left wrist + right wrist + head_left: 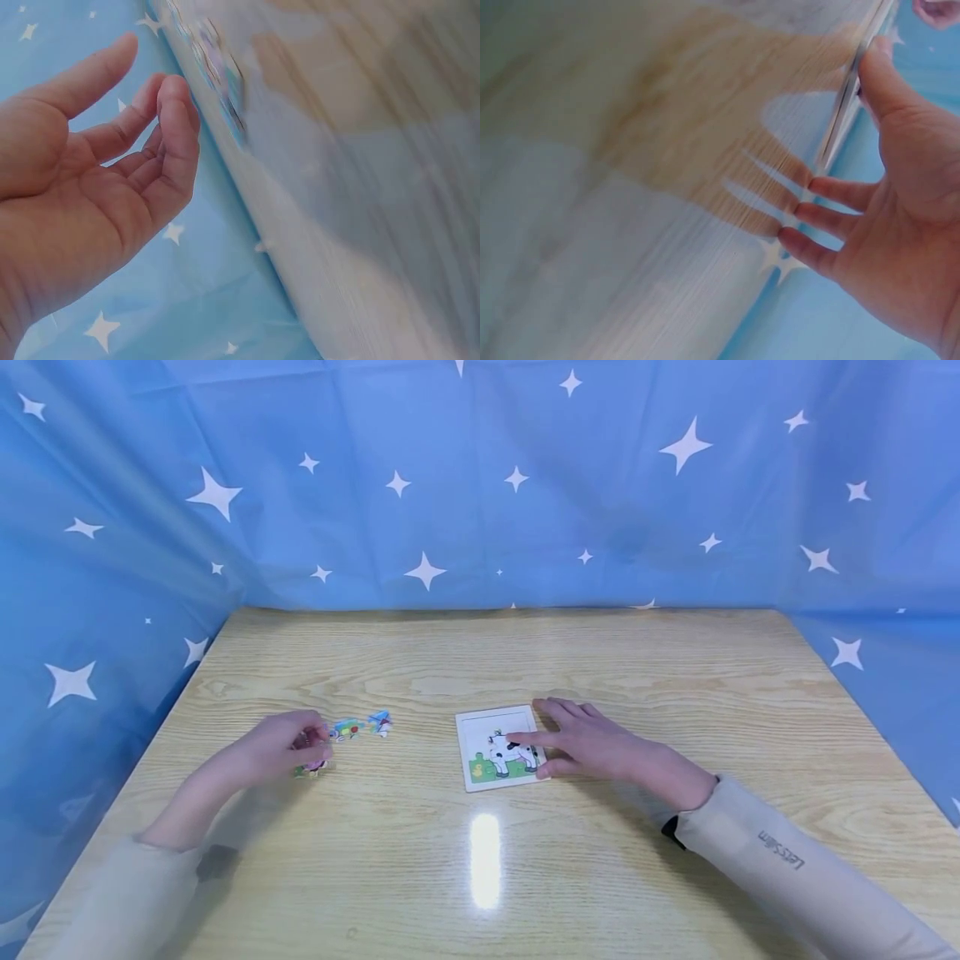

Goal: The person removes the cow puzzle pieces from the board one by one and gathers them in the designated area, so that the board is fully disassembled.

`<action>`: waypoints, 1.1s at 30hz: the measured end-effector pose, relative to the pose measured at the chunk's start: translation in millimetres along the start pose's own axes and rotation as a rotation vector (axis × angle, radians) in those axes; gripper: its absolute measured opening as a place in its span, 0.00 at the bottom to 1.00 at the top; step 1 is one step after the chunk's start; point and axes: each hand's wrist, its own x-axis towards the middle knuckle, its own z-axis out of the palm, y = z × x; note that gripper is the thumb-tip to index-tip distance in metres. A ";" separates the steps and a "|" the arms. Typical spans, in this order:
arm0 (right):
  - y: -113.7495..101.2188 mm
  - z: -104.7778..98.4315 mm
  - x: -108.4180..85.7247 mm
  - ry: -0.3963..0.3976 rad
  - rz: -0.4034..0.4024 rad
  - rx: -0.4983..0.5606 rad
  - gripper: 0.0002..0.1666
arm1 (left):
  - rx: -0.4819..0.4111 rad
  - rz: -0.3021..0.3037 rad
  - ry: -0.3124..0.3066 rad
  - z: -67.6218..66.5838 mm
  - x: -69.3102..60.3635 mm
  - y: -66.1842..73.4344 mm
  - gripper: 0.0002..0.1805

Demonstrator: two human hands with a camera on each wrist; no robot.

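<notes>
A square white jigsaw board (pixel 480 727) lies mid-table, with a black-and-white cow picture (pixel 501 752) and green pieces along its lower part. My right hand (pixel 588 742) spreads over the board's right side. Its index finger reaches onto the cow, and the thumb is at the lower right edge. On the left, my left hand (pixel 277 747) hovers at a pink and green jigsaw piece (pixel 313 767), partly hidden beneath it. In the left wrist view its fingers are loosely bent, the thumb stands apart, and no piece shows between them.
Two more colourful jigsaw pieces, one green and yellow (pixel 347 729) and one blue (pixel 380 722), lie just right of my left hand. A blue curtain with white stars (pixel 465 527) hangs behind and beside the wooden table (pixel 637 660).
</notes>
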 end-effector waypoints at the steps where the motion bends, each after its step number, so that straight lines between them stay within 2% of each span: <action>1: -0.1 -0.2 -0.2 0.000 0.001 0.002 0.35 | -0.008 0.008 -0.005 1.5 1.5 2.9 0.08; 5: -0.2 -0.6 -0.7 -0.008 0.004 0.003 0.35 | -0.022 0.015 -0.027 6.3 7.5 11.6 0.12; 11: -0.3 0.0 -0.7 0.002 -0.004 -0.008 0.35 | -0.026 0.044 -0.023 11.0 16.6 21.0 0.15; 22: 2.5 2.3 -0.9 0.022 -0.016 -0.008 0.37 | -0.040 0.129 -0.027 28.6 39.0 40.1 0.16; 33: 2.6 3.3 0.4 0.015 0.029 0.007 0.39 | -0.023 0.166 -0.041 40.0 56.8 53.8 0.15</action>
